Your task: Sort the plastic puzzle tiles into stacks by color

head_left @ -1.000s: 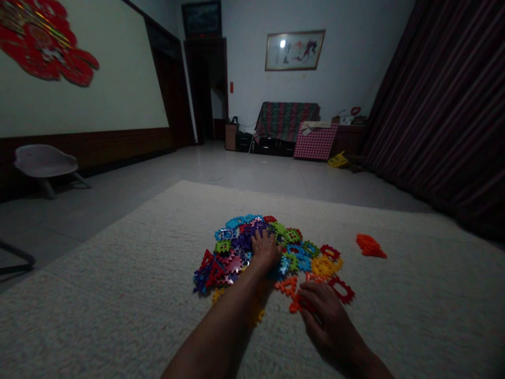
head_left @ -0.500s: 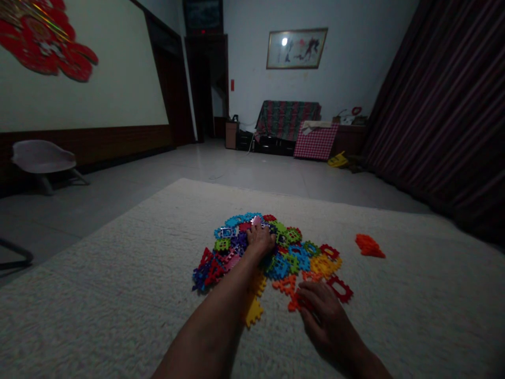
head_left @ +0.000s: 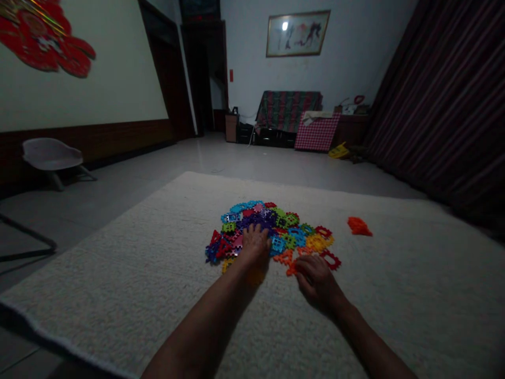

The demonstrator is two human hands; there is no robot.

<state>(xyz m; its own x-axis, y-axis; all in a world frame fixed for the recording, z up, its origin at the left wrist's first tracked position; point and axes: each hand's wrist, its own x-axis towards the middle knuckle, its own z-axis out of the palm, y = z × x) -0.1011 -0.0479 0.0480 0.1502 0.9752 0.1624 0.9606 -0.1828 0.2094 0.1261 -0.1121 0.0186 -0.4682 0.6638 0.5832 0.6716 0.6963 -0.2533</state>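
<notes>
A heap of colourful plastic interlocking pieces [head_left: 290,219] lies on the pale rug, in blue, purple, red, green and yellow. Over its near middle my left hand [head_left: 255,243] rests with fingers spread on the pieces; nothing is gripped in it. My right hand [head_left: 316,273] is at the heap's near right side, its fingers curled on an orange piece [head_left: 291,268]. A dark red ring-like piece [head_left: 331,260] lies just beyond that hand. Apart from the heap, a small stack of orange pieces [head_left: 359,226] sits to the right.
The rug [head_left: 158,231] spreads around the heap. A small pale chair [head_left: 53,155] stands on the tiled floor at left, with a dark metal leg [head_left: 35,255] nearer. Purple curtains [head_left: 437,105] hang at right; a cloth-covered piece of furniture [head_left: 288,110] is against the far wall.
The view has shifted, so the heap appears higher. My left hand has drawn back toward me over the heap, its fingers more spread. My right hand stays by the orange pieces.
</notes>
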